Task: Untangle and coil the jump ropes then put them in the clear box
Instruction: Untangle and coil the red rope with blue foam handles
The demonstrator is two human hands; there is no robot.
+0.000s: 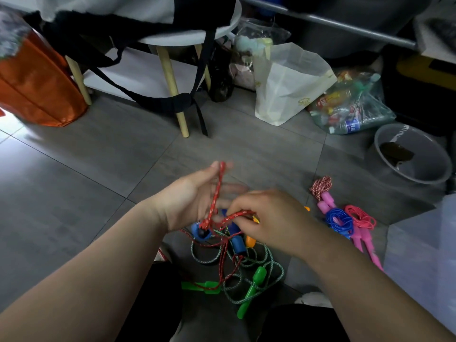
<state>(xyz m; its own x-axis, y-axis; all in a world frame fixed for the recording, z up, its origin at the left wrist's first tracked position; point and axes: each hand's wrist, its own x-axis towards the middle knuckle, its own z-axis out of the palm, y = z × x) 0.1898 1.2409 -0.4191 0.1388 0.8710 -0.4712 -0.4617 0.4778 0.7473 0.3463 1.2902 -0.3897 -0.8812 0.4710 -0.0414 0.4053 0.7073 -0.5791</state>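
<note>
Red rope (pixel 215 196) flecked with white runs up across the palm of the left hand (pixel 195 196) and hooks over the base of the thumb. This looks like the start of a coil, the open palm serving as a form to wind around. That hand is held palm up above the floor (pixel 98 169), with its fingers (pixel 237 188) stretched forward and only loosely spread. They are blurred, and the rope is draped on them, not clutched. The right hand (pixel 274 218) sits just beside it, knuckles up, its fingertips pinching the same rope close to the left wrist, probably to feed slack and keep the strand taut. Below both hands the rest of the red rope trails down into a tangle on the floor, crossing a green rope (pixel 269 267) with its green handles (pixel 254 282) and passing blue handles (pixel 238 240), so the untangling looks only partly done. To the right, well apart from the tangle, three bundled ropes (pixel 338 218) lie finished on the floor. A pale see-through wall at the right edge may be the clear box (pixel 441 243); nothing shows inside it from here.
</note>
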